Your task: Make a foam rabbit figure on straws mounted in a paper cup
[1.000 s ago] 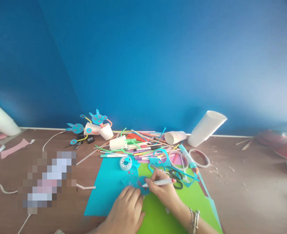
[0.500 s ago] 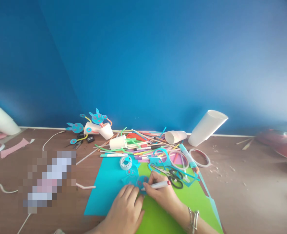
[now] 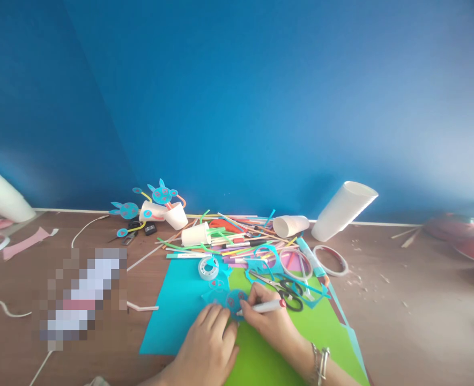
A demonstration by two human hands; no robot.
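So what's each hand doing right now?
Left hand: resting flat, fingers over the edge of a blue paper cutout.
Right hand: closed around a white marker, its tip at the cutout.

Your left hand (image 3: 208, 346) and right hand (image 3: 269, 317) are both bare, with slender, tapering fingers (image 3: 220, 321) and softly rounded knuckles. You wear your jewellery on the right wrist (image 3: 302, 351), two silver-coloured pieces side by side. The one nearer your hand is a thin, darker chain (image 3: 314, 360) with a broken, link-like outline. The other, a bangle (image 3: 324, 364), is brighter and smoother, shaped in slim curved bands, with a small knob at its upper end. Past it your right forearm (image 3: 342, 373) is bare too. A small pale grey patch (image 3: 97, 381) at the bottom edge may be your clothing, though it is too blurred to be sure.
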